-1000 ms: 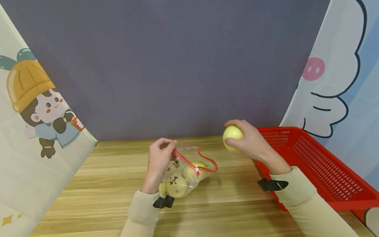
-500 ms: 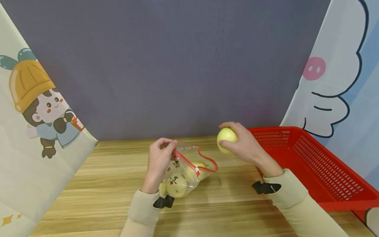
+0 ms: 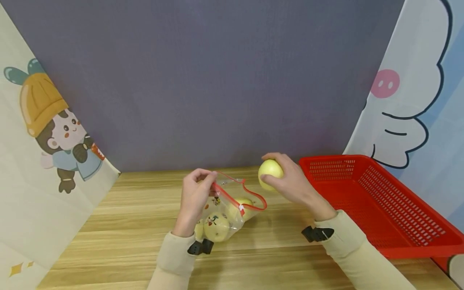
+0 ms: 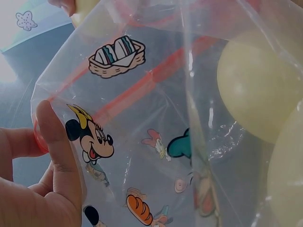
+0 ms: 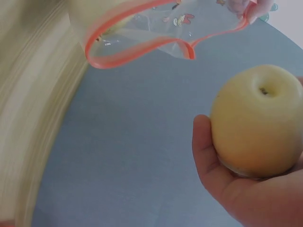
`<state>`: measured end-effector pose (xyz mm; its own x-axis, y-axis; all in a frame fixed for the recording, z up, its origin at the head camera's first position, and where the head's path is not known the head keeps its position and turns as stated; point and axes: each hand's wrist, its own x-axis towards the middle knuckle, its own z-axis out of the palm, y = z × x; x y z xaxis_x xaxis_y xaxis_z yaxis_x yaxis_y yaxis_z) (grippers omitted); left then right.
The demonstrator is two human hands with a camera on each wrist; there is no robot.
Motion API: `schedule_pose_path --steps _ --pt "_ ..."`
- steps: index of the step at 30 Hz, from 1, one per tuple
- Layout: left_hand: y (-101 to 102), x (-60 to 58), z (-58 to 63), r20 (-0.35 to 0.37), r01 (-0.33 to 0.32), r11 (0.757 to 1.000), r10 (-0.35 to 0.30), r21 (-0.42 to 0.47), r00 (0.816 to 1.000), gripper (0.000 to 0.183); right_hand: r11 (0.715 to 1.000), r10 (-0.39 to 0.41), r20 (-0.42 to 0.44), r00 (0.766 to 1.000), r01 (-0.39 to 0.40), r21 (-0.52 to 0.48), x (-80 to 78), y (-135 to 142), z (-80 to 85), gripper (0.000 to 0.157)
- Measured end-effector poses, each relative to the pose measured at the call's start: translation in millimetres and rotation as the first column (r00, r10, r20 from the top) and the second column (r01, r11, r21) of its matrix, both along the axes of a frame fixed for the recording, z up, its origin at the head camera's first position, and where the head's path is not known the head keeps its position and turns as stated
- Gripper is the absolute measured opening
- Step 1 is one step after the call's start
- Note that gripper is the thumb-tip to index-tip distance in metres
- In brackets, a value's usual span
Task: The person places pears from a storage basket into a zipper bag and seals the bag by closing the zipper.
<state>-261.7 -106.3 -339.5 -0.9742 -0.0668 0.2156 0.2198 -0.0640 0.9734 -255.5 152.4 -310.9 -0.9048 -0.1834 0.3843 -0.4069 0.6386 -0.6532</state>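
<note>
My right hand (image 3: pixel 290 179) grips a round, pale yellow pear (image 3: pixel 269 173) between thumb and fingers. It holds the fruit up just right of a clear zip bag (image 3: pixel 232 219). The right wrist view shows the pear (image 5: pixel 260 123) with its dimpled end up. My left hand (image 3: pixel 193 199) pinches the bag's red zip edge at its left corner. The bag's mouth gapes toward the right, with a white slider on the rim. Cartoon prints cover the clear film (image 4: pixel 156 109). Several pears (image 3: pixel 216 227) lie inside the bag, partly hidden by the prints and the left wrist.
A red perforated plastic basket (image 3: pixel 384 213) stands at the right, close to my right forearm. The wooden tabletop (image 3: pixel 127 225) runs back to a grey panel (image 3: pixel 217 80). Cartoon-printed sheets (image 3: pixel 32 193) flank both sides.
My right hand has carried the pear leftward and slightly down, from beside the basket toward the bag's mouth. My left hand and the bag have stayed put.
</note>
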Motion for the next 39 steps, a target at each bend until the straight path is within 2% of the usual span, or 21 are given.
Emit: schedule_pose_path --steps 10,14,27,39 --pt "-1.5 -2.7 -2.8 -0.003 0.009 1.000 -0.009 0.000 1.000 0.013 0.999 0.015 0.007 1.000 -0.015 -0.031 -4.9 -11.5 -13.5 0.048" --pt "-1.7 -2.6 -2.6 -0.001 0.009 1.000 -0.009 0.000 1.000 0.014 0.999 0.019 0.010 1.000 -0.019 -0.032 -5.0 -16.4 -16.0 0.050" --pt "-1.1 -4.9 -3.1 0.009 0.006 1.000 -0.006 0.011 1.000 0.016 0.990 0.072 0.021 0.997 -0.069 -0.124 -7.5 -36.4 -27.2 0.053" --pt "0.9 -7.8 -5.3 0.002 0.002 1.000 -0.002 0.006 1.000 0.018 0.987 0.089 0.058 0.994 -0.080 -0.140 -10.4 -50.2 -34.6 0.055"
